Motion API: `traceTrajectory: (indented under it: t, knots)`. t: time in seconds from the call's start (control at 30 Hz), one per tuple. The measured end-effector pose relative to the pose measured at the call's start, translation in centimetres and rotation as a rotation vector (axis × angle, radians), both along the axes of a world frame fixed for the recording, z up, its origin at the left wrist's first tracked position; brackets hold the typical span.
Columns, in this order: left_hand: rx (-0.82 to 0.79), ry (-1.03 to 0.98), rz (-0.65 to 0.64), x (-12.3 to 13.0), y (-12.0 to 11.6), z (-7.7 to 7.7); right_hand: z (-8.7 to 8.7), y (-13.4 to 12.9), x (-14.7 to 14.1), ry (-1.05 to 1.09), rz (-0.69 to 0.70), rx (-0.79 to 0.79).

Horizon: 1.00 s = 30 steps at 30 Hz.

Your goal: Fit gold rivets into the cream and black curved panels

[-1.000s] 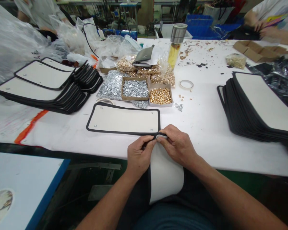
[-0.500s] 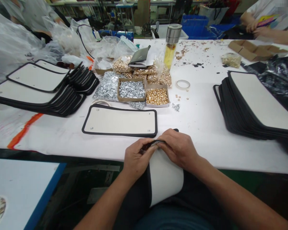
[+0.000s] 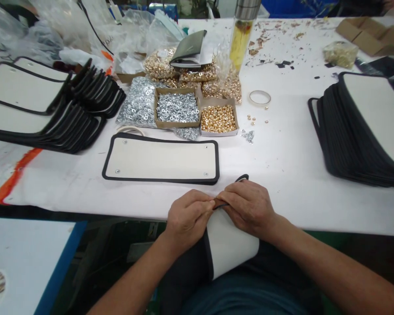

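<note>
A cream panel with black edging hangs down over my lap, its upper end bent at the table's front edge. My left hand pinches the panel's top edge from the left. My right hand grips the same edge close beside it, fingers curled over it. A strip of brown underside shows between the fingertips; any small part there is hidden. Just beyond the hands, another cream panel lies flat on the table, with a metal ring fitting near each corner.
Panel stacks stand left and right. Behind the flat panel are a box of silver washers, a box of gold caps, a tape roll, and loose silver bits. A glass bottle stands behind them.
The view has tilted down and come closer to the table. Both hands stay on the panel's edge, which is now turned so that its brown underside shows between the fingertips.
</note>
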<state>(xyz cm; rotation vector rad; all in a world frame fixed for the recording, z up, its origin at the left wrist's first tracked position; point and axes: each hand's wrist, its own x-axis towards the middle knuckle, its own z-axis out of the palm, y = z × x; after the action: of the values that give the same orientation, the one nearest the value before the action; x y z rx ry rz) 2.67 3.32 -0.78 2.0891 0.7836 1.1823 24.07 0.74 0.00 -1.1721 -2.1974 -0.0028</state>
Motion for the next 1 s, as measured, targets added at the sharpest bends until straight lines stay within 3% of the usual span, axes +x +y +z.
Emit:
traceTrajectory:
  t: [0.27,0.53,0.77,1.0]
  knots:
    - [0.172,0.059,0.023,-0.6,-0.8,0.4,0.6,-0.4,0.8,0.090,0.064,0.062]
    - [0.330,0.153,-0.044,-1.7,-0.6,1.1,1.0,-0.7,1.2,0.038,0.163,0.066]
    - [0.285,0.215,-0.135,-2.1,-0.2,1.1,0.7,-0.8,1.4,-0.001,0.197,0.044]
    - [0.237,0.260,-0.202,-1.9,0.1,2.1,1.1,-0.8,1.0,0.038,0.237,0.063]
